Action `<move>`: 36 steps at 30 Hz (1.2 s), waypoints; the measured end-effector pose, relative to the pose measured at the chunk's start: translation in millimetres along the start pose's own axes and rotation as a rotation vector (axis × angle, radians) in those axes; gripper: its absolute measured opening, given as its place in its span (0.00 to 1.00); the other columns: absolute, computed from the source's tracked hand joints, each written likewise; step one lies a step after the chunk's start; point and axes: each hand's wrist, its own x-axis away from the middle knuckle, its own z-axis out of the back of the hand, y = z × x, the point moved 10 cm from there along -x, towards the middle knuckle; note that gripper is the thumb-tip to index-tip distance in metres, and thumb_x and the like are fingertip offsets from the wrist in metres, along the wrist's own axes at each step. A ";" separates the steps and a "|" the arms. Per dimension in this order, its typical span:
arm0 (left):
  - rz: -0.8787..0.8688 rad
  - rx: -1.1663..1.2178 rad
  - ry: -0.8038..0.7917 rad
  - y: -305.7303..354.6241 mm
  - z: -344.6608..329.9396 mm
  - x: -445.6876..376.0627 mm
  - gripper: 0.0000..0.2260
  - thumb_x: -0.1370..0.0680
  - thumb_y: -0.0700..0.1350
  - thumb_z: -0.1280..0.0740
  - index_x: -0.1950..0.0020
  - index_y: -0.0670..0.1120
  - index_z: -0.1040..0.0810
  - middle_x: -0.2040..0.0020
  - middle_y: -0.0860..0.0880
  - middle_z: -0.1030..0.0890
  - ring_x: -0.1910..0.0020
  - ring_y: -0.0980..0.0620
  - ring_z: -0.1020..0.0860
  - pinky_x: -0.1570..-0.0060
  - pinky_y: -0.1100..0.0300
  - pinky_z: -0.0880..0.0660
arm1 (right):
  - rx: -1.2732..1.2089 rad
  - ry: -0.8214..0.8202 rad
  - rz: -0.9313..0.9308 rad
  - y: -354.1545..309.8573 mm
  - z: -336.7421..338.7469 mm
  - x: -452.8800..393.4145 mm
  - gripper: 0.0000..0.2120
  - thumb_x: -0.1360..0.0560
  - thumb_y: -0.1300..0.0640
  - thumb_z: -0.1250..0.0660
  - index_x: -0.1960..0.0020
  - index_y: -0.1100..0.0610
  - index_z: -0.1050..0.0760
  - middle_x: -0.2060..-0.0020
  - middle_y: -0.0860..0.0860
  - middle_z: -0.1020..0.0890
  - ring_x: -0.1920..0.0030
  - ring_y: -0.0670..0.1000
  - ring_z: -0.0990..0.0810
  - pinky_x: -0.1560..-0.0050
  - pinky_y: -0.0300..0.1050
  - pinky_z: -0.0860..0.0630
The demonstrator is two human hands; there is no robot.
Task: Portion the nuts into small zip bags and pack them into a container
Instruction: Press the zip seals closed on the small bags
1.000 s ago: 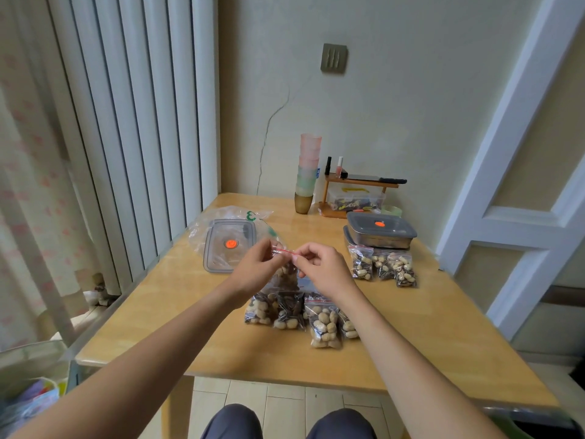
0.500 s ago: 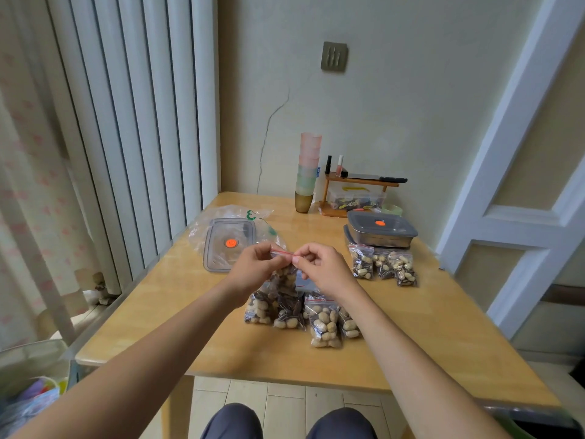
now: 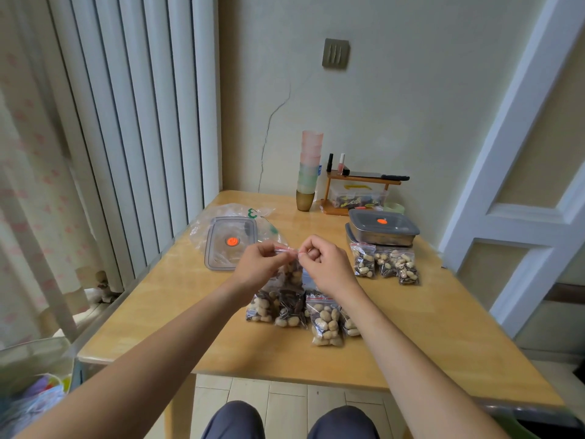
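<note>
Pinching the red zip strip of a small bag (image 3: 289, 274) between them, the left hand (image 3: 258, 267) and right hand (image 3: 327, 269) hold it up just above the table (image 3: 443, 327), nuts hanging below the seal. To close it well, I judge the fingers should run along the strip end to end, pressing out air, keeping the bag upright so nothing spills. Filled bags (image 3: 304, 312) lie directly beneath, another group (image 3: 386, 263) sits right, touching the lidded container (image 3: 383, 231). A lid (image 3: 229, 242) rests left on a clear plastic bag. Open room lies near the front edge; the right side toward the container looks free for carrying.
</note>
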 end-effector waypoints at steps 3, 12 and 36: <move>0.027 0.045 0.001 -5.6 1.8 1.6 0.07 0.21 0.41 0.29 0.49 0.37 0.16 0.60 0.48 0.17 0.63 0.57 0.21 0.61 0.65 0.23 | 0.027 -0.021 -0.012 1.9 0.1 -0.2 0.06 0.22 0.59 0.32 0.58 0.53 0.24 0.70 0.44 0.27 0.70 0.42 0.32 0.66 0.35 0.32; -0.004 0.004 0.012 -1.3 -0.4 3.9 0.05 0.22 0.38 0.28 0.50 0.37 0.16 0.60 0.47 0.16 0.65 0.59 0.21 0.65 0.67 0.25 | 0.045 -0.035 0.035 -0.7 1.9 2.2 0.04 0.21 0.56 0.30 0.55 0.54 0.20 0.67 0.44 0.23 0.70 0.42 0.30 0.67 0.31 0.32; -0.329 -0.990 -0.238 -21.6 -29.8 11.1 0.17 0.32 0.62 0.45 0.59 0.52 0.25 0.53 0.54 0.26 0.47 0.52 0.34 0.50 0.54 0.38 | 0.247 -0.406 -0.062 25.6 -33.5 20.0 0.06 0.24 0.52 0.29 0.57 0.51 0.16 0.67 0.43 0.19 0.68 0.39 0.25 0.64 0.34 0.30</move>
